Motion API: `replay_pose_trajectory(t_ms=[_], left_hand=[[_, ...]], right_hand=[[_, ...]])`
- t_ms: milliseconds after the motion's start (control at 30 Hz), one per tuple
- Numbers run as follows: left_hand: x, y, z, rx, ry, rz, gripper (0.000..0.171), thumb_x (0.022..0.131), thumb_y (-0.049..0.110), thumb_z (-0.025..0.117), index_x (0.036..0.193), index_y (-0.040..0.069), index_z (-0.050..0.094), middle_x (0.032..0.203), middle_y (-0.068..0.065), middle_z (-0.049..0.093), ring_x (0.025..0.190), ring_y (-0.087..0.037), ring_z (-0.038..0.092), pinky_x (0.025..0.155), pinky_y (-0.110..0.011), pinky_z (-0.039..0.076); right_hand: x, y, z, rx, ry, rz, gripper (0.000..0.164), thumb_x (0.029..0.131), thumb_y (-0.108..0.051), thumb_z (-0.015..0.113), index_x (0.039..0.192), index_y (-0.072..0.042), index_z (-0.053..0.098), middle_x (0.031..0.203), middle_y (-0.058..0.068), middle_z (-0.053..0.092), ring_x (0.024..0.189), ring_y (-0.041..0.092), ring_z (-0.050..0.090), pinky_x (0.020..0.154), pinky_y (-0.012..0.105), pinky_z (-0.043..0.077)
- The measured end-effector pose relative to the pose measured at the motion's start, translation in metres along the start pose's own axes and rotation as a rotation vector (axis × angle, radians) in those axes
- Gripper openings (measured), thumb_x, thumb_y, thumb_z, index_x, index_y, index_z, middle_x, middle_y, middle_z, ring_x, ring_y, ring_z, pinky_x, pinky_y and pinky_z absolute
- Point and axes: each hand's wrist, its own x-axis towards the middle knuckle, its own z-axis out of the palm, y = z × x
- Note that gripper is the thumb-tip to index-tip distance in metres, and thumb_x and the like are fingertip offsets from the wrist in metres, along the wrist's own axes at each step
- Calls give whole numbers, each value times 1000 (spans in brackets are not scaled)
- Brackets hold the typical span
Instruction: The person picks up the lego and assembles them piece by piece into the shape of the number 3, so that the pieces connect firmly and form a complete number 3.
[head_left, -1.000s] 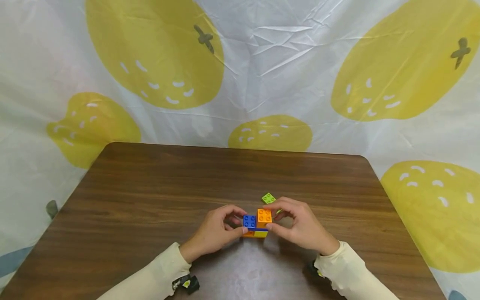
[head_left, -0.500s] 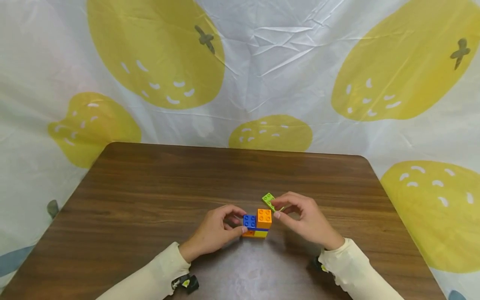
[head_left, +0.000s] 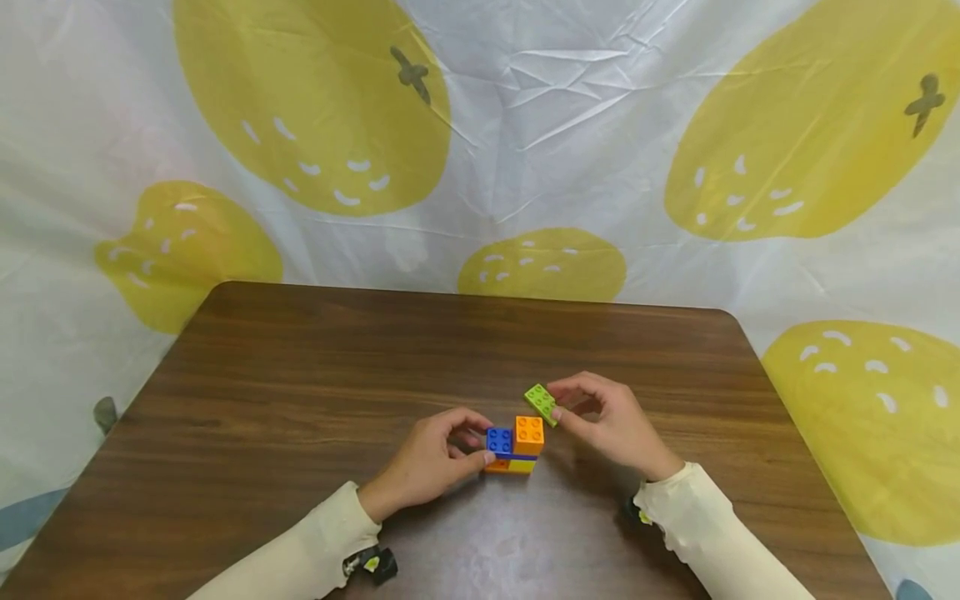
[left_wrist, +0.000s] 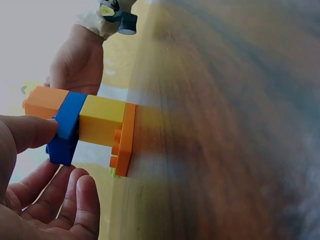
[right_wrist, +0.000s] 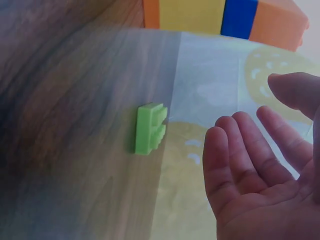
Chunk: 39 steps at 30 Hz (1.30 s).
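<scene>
Note white cloth printed with yellow fruit at 12 o'clock, beyond the dark wood-grain surface. Log right hand at 4 o'clock of the head view's centre, with fingers extended and holding nothing. Log left hand at 7 o'clock, pinching between thumb and fingers the blue layer of an upright stack of smooth plastic bricks. Read, from base up: orange, yellow, blue, orange. Find flat lime-green studded plastic brick on the surface, at 1 o'clock from the stack, just beside the right thumb. Judge green brick light, stiff, hardly fragile, perhaps slick on the sides. Best taken by opposite side edges, below the studs; lower layers of the stack best steadied too.
</scene>
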Motion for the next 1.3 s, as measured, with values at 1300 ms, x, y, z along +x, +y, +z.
replay_pose_trajectory(t_ms=[1300], left_hand=[[2,-4,-3,-26,-28,5,29,93,23,82,119,15,72,119,-4,75,100,-15,69,80,-23,59]], right_hand=[[24,29,11,-194,-144,126,48,84,-14,90,127,0,72,108,8,74,93,19,69,77,27,59]])
